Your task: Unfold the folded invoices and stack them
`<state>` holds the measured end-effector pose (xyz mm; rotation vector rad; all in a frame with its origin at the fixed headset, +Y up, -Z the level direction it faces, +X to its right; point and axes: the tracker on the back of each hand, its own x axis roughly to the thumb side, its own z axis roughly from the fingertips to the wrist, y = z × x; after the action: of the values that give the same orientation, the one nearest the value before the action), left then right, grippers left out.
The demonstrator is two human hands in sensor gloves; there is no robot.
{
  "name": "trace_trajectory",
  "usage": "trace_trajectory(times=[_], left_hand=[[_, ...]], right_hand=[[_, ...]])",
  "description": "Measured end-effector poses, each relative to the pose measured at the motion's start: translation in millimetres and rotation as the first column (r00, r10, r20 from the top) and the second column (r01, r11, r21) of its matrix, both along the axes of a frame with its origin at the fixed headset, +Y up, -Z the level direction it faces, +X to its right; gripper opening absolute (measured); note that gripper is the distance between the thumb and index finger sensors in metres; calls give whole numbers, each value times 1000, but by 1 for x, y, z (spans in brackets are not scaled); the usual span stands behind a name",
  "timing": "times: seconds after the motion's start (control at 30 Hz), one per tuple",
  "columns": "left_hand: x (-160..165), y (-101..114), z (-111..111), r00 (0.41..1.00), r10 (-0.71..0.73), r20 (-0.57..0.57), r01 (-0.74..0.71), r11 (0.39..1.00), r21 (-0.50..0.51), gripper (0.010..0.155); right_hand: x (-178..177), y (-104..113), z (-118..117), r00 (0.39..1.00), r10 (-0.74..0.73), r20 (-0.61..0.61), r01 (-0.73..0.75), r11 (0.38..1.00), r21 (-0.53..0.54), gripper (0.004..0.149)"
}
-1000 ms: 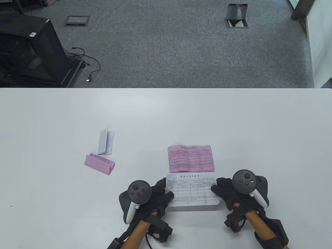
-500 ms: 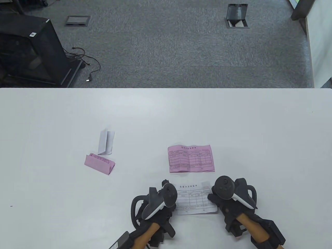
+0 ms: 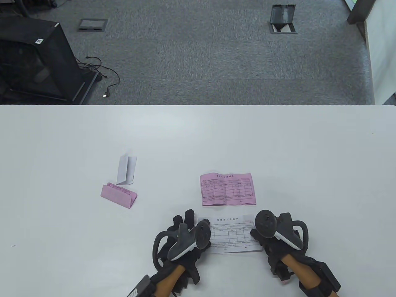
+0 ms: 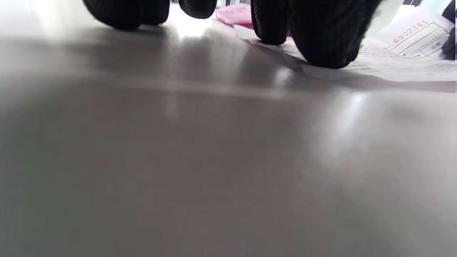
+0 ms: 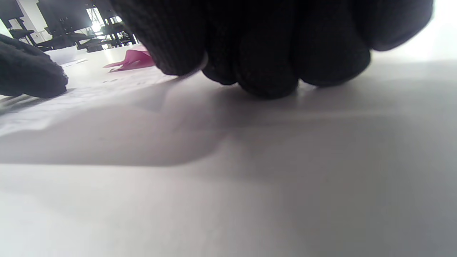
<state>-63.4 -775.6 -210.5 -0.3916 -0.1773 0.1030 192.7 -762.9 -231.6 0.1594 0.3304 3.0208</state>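
A white unfolded invoice [image 3: 231,235] lies flat near the table's front edge. My left hand [image 3: 187,225] rests on its left edge, fingers stretched out; in the left wrist view the fingertips [image 4: 323,50] press down on the sheet [image 4: 410,39]. My right hand [image 3: 259,237] rests on its right edge; in the right wrist view the bunched fingers [image 5: 267,71] touch down on the table. A pink unfolded invoice [image 3: 228,188] lies just behind the white one. A folded pink invoice [image 3: 119,195] and a folded white invoice [image 3: 126,169] lie to the left.
The white table [image 3: 278,148] runs wide on both sides and behind the papers. Beyond its far edge is grey carpet with a black cabinet [image 3: 37,58] at the left.
Both hands have moved inward over the white invoice's side edges and tipped onto their sides. The sheet has shifted slightly toward the front edge. The left hand's fingers have stretched out.
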Motion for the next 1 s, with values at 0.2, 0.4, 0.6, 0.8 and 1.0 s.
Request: trace_trajectory(times=[0.2,0.4,0.6,0.8,1.0], left_hand=[[-3,-1,-2,1000,3,14,-3,1000,-11,71],[-4,-1,-2,1000,18,9,-17,1000,-17,71],[-3,-1,-2,1000,26,9,-26,999,-20,71],[-3,-1,-2,1000,25,11,-25,1000,-16,72],[-4,-2,-4,999,32,-5,-32,999,-23,73]], right_hand=[[4,8,1,998,69,3,-69,997,20,49],[-8,44,12,995,-52,-88,70,976,206,60],[-75,42,23,954,65,-292,-22,989,149,55],[-116,13,21,919,185,-348,-150,981,125,58],[-117,-4,19,905,244,-348,-215,969,120,61]])
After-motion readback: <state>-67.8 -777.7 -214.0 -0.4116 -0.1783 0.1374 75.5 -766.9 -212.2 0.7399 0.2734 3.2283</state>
